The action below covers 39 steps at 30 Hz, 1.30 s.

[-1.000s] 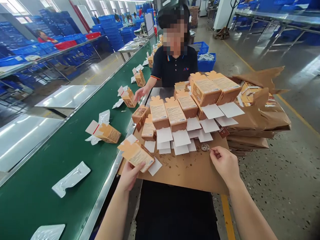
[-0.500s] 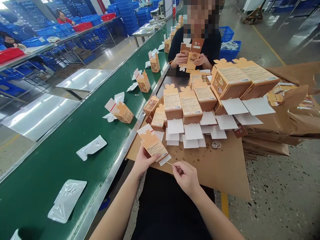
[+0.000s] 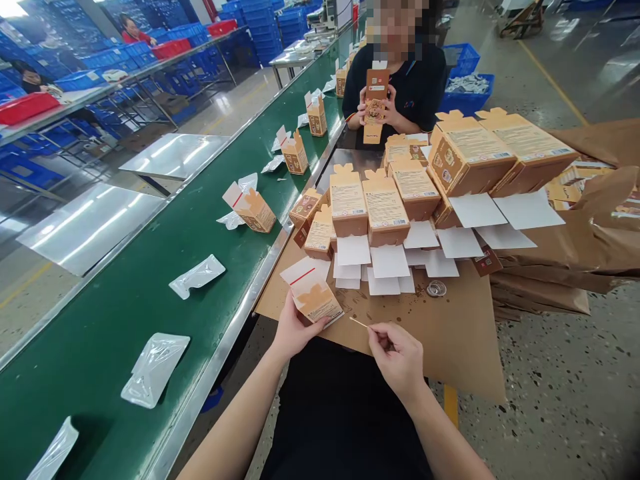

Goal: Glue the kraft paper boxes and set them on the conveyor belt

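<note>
My left hand [image 3: 296,328] grips a small brown and tan carton [image 3: 318,301] by its lower side, its white inner flap with a red strip standing up at the far end. Pinched in my right hand [image 3: 397,350] is a thin pale stick [image 3: 359,323], pointing left towards the carton but apart from it. Both hands are over the near edge of a table covered with brown cardboard [image 3: 425,340]. Stacked cartons [image 3: 387,212] with white flaps hanging out stand just beyond my hands.
On my left runs a green conveyor belt [image 3: 120,293] bearing silver pouches [image 3: 156,370] and open cartons [image 3: 255,210]. A small round clear dish [image 3: 436,289] lies on the cardboard. Across the table a co-worker [image 3: 400,87] holds a carton. Brown wrapping paper [image 3: 575,267] bulges at right.
My right hand has drawn the stick away to the right from the carton. The carton has turned so that its open flap end shows more. Pouches on the belt have shifted away from me.
</note>
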Each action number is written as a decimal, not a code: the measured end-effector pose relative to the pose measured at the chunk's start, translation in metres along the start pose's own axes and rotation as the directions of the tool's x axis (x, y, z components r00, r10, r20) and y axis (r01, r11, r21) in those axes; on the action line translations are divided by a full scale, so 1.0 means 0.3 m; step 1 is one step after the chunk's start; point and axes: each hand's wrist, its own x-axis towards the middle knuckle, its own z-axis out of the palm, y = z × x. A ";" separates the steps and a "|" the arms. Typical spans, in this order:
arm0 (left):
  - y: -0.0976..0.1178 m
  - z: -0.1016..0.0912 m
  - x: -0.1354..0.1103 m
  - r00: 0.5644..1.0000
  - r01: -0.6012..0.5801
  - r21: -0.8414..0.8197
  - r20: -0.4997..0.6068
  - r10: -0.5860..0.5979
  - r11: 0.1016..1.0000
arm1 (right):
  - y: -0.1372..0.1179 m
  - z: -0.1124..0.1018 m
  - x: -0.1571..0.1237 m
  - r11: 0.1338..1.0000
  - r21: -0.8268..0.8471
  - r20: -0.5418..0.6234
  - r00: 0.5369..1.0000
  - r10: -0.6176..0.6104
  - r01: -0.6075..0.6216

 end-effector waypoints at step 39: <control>-0.095 -0.560 0.185 0.653 -0.124 0.356 -0.674 0.346 0.926 | -0.004 -0.159 -0.032 0.995 -0.103 -0.123 0.992 -0.027 0.015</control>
